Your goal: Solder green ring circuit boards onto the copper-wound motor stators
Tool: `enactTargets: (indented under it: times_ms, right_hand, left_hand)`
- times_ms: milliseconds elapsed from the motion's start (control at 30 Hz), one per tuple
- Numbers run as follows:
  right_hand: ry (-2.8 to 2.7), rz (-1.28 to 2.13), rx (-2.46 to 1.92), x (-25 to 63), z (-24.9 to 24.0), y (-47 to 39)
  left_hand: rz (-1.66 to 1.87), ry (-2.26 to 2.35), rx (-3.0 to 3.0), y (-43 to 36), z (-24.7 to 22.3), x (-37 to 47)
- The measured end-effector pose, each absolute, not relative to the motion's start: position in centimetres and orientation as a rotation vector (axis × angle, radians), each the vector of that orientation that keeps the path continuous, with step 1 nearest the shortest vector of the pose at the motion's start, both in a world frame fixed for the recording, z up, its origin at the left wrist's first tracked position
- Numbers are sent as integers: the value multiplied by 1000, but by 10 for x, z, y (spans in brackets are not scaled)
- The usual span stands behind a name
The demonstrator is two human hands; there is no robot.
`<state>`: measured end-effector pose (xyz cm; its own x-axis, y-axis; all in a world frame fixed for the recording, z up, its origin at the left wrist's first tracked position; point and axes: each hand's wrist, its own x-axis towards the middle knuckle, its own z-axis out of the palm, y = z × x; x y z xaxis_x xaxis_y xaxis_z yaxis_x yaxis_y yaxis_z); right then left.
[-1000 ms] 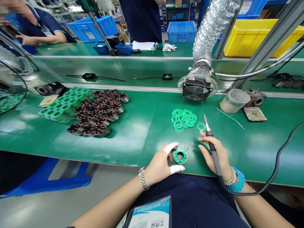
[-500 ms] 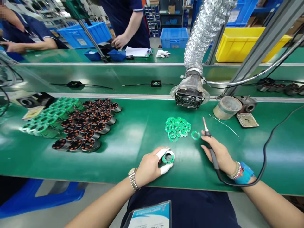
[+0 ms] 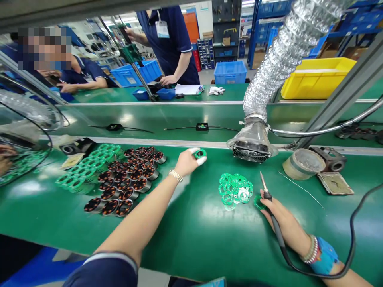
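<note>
Keeping a soldering iron (image 3: 277, 230) angled tip-forward, presumably so its heat stays off the skin, the right hand (image 3: 283, 213) has its grip closed round the handle and partly hides a green ring (image 3: 256, 202); whether fingers touch that is unclear. Beyond lie heaped rings (image 3: 229, 186), likely for easy reach. Farther out, the left hand's (image 3: 186, 161) grip, thumb and finger slightly parted, clasps a ring-topped part (image 3: 196, 154) over the worktop (image 3: 185, 235), its underside hidden.
</note>
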<state>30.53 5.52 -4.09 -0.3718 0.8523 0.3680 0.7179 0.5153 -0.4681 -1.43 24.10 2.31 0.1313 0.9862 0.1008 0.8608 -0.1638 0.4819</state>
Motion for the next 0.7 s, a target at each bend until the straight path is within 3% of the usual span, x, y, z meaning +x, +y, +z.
enactTargets:
  times_ms: [167, 300, 467, 700]
  right_hand:
    - [-2196, 255, -1308, 305, -42, 52]
    - [-2214, 249, -1304, 307, -48, 50]
    - [-2197, 196, -1276, 314, -60, 55]
    - [-2180, 210, -1218, 307, -50, 59]
  left_hand:
    - [612, 1832, 2098, 355, 19, 31]
    - [539, 1853, 2101, 388, -1, 64]
    - [483, 1915, 2178, 362, -4, 37]
    - [356, 2402, 2113, 255, 33, -94]
